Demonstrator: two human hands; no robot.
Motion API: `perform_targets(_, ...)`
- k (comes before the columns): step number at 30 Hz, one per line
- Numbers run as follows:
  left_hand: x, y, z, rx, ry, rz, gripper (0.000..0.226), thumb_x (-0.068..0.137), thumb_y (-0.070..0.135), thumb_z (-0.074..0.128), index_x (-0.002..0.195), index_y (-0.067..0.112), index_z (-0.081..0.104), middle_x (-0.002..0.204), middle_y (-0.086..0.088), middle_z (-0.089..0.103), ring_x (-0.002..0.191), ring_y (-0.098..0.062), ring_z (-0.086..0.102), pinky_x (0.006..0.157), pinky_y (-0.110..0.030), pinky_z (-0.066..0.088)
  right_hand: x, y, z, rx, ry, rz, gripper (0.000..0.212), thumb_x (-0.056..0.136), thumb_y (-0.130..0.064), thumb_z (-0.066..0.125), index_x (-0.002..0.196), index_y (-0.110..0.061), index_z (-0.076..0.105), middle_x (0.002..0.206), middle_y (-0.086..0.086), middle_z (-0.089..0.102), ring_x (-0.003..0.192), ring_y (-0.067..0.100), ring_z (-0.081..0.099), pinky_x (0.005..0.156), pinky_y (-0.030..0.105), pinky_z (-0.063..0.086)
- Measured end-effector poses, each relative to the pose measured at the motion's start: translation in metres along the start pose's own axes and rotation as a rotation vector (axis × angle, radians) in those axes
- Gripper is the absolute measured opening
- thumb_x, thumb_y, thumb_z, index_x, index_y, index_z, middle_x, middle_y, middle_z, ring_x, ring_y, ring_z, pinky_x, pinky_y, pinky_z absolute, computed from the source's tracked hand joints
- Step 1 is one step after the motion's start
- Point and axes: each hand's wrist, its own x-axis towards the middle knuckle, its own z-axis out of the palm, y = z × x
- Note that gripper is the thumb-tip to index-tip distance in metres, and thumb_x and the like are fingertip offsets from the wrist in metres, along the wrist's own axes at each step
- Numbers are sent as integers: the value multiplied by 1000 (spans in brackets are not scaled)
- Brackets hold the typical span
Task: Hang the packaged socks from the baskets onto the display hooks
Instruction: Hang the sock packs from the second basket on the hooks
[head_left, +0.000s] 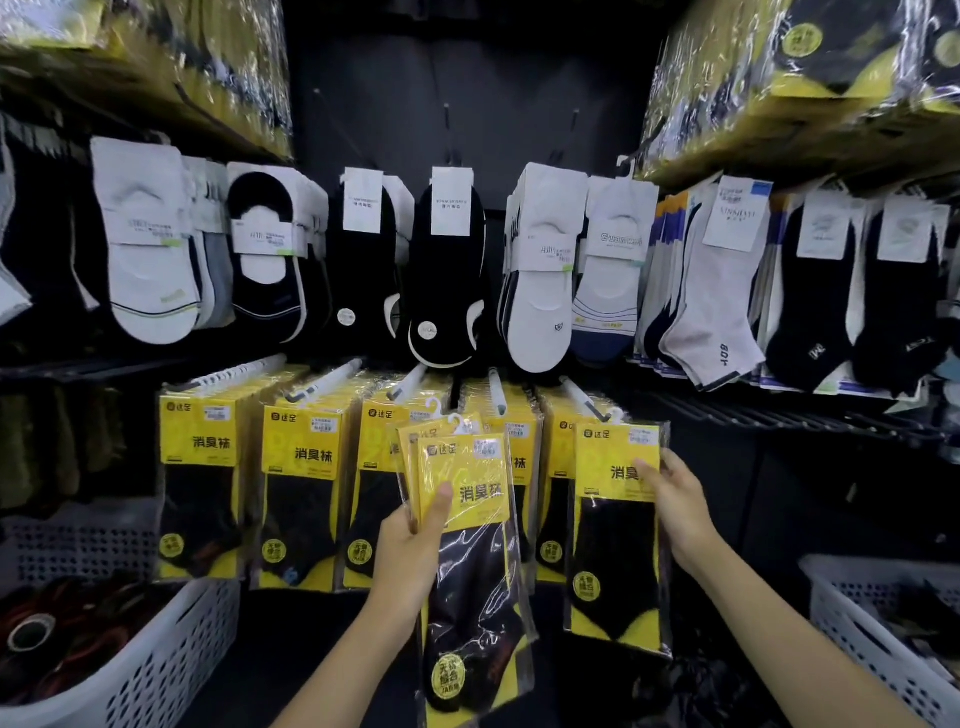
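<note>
Clutching sock packs (470, 571), left fingers (439, 506) curl; right fingers (649, 473) pinch edge of rightmost pack (615, 551).

I see a black back panel (509, 78) between the left overhead shelf (130, 111) and the right overhead shelf (810, 150). A dark wire rack (779, 415) sits low on the right, dimly lit.

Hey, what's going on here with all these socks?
A person is stocking a sock display. The left hand holds a small bunch of yellow sock packs in front of the lower row of hooks. The right hand pinches the edge of another yellow pack under the rightmost hook; whether it hangs fully on it is unclear. White baskets sit at lower left and lower right.
</note>
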Motion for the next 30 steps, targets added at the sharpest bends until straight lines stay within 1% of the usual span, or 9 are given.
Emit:
perform_targets(3, 3, -4, 1, -30, 3, 0, 26, 78, 58, 56, 76, 32, 55, 74, 12, 51, 60, 1, 44, 45, -3, 39, 12, 4, 7, -6, -63, -4, 17, 97, -10, 51, 103, -22, 61, 100, -1, 70, 85, 7, 67, 62, 11, 52)
perform_targets(10, 7, -11, 6, -92, -14, 19, 26, 78, 53, 56, 86, 30, 65, 79, 6, 65, 67, -1, 56, 51, -2, 43, 30, 28, 17, 6, -44, 87, 6, 93, -22, 60, 96, -23, 65, 102, 3, 71, 89, 11, 68, 77, 25, 54)
perform_targets(13, 6, -11, 10, -108, -11, 14, 19, 81, 50, 57, 87, 33, 64, 74, 9, 69, 64, 0, 60, 50, 0, 41, 38, 37, 23, -62, 110, 168, 26, 85, -33, 70, 98, -11, 67, 102, 6, 68, 94, 18, 61, 92, 36, 49)
perform_targets(17, 2, -11, 12, -102, -12, 8, 12, 86, 44, 58, 88, 33, 63, 71, 22, 70, 61, 14, 60, 48, 1, 40, 37, 42, 25, -73, 377, 258, 37, 79, -29, 77, 103, -3, 65, 104, 8, 64, 92, 18, 54, 86, 29, 45)
perform_targets(21, -4, -8, 11, -115, 30, -14, 17, 82, 46, 62, 84, 29, 64, 66, 10, 67, 61, -3, 61, 46, -2, 41, 13, 43, 24, -80, 449, 254, 36, 80, -21, 76, 106, -3, 60, 112, 14, 63, 103, 27, 60, 88, 32, 48)
perform_targets(23, -6, -8, 14, -113, 45, -44, 23, 80, 50, 63, 80, 27, 62, 60, 14, 64, 61, -1, 58, 50, -9, 43, -7, 36, 27, -27, 345, 206, 27, 85, -23, 71, 104, -7, 60, 108, 11, 64, 102, 25, 62, 86, 31, 51)
perform_targets(26, -13, -6, 21, -126, 36, -80, 27, 78, 51, 66, 82, 24, 64, 64, 17, 66, 72, -2, 61, 61, -16, 40, -48, 15, 39, 47, -38, 194, 26, 94, -35, 55, 102, -13, 66, 98, 3, 69, 91, 18, 66, 77, 26, 54)
perform_targets(28, -19, -5, 28, -136, 8, -71, 26, 76, 49, 68, 90, 27, 67, 80, 12, 72, 80, -4, 66, 65, -17, 44, -73, 6, 47, 22, -215, 119, 30, 89, -40, 58, 100, -15, 69, 94, 1, 73, 87, 15, 70, 75, 23, 55)
perform_targets(30, -24, -2, 33, -136, -23, -45, 23, 74, 45, 71, 90, 30, 69, 82, 13, 74, 78, -1, 68, 62, -12, 47, -91, -1, 52, 6, -239, 20, 31, 79, -38, 67, 95, -11, 70, 88, -4, 75, 81, 7, 70, 69, 16, 53)
